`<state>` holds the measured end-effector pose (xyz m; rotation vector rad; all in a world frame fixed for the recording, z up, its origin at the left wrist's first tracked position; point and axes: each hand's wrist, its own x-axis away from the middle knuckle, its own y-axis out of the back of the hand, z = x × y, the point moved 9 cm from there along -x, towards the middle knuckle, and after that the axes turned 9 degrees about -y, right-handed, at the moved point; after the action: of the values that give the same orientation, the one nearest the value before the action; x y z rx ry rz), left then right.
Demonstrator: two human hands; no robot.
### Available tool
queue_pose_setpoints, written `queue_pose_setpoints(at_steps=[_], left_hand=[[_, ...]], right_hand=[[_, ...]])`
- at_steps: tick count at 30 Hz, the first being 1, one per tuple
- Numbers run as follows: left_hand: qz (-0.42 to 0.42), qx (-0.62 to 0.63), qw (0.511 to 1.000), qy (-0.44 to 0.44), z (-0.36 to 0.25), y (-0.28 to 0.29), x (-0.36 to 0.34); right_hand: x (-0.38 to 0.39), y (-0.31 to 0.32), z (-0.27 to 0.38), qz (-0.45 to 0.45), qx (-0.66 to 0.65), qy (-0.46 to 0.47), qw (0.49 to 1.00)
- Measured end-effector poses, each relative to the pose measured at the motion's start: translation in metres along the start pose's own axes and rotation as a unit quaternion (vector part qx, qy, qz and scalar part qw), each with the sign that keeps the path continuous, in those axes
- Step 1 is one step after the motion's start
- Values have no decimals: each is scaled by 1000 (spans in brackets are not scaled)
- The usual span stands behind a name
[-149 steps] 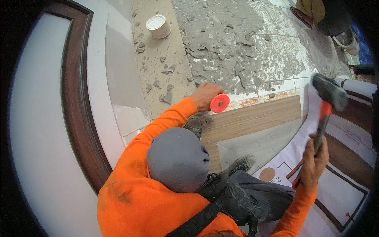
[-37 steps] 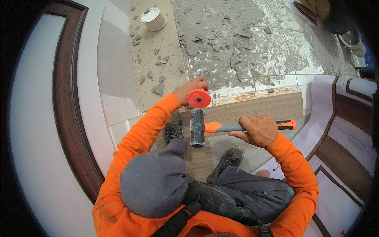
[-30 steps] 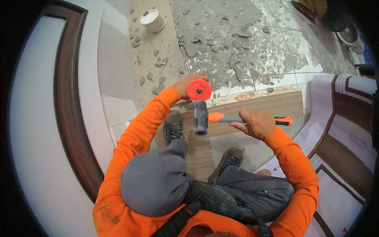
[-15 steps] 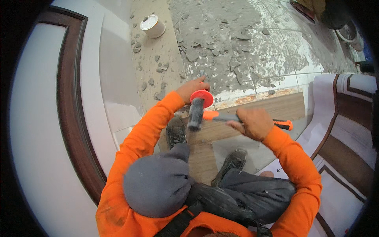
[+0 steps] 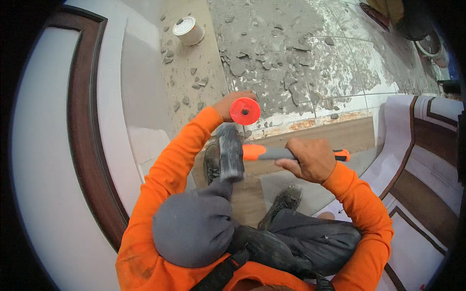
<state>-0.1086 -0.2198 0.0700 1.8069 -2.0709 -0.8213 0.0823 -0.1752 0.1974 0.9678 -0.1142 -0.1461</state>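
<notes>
My left hand (image 5: 225, 105) is closed around a chisel whose round red hand guard (image 5: 238, 113) faces up, with a dark struck end at its middle. The guard hides most of the grip and the blade. In my right hand (image 5: 310, 160) is a club hammer (image 5: 231, 155), gripped by its grey and orange handle. The hammer's dark, blocky head is slightly blurred and hangs on my side of the guard, apart from the struck end. Beyond my left hand lies broken grey mortar (image 5: 262, 63) on the floor.
A white tub (image 5: 188, 32) stands at the far left on a dusty board strip. Wood-look planks (image 5: 330, 133) run in front of my shoes. A printed sheet (image 5: 422, 150) covers the right side. At the far right are a person's leg and shoe (image 5: 376, 15) and a bucket (image 5: 434, 48).
The hammer head has drawn back toward me, away from the chisel's guard. The guard now tilts more toward me, and my left hand has shifted slightly.
</notes>
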Motion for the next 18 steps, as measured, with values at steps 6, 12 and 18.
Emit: queue_pose_setpoints(at_steps=[6,12,18], left_hand=[[53,-90,995,-7,-8,-2,-8],[-9,5,1000,29,10,2,3],[21,-21,999,30,-1,1,-5]], right_hand=[[-7,-18,-48,-3,28,-76,997],[-9,10,-12,-29,-21,10,999],[-8,-22,-54,31,50,-115,992]])
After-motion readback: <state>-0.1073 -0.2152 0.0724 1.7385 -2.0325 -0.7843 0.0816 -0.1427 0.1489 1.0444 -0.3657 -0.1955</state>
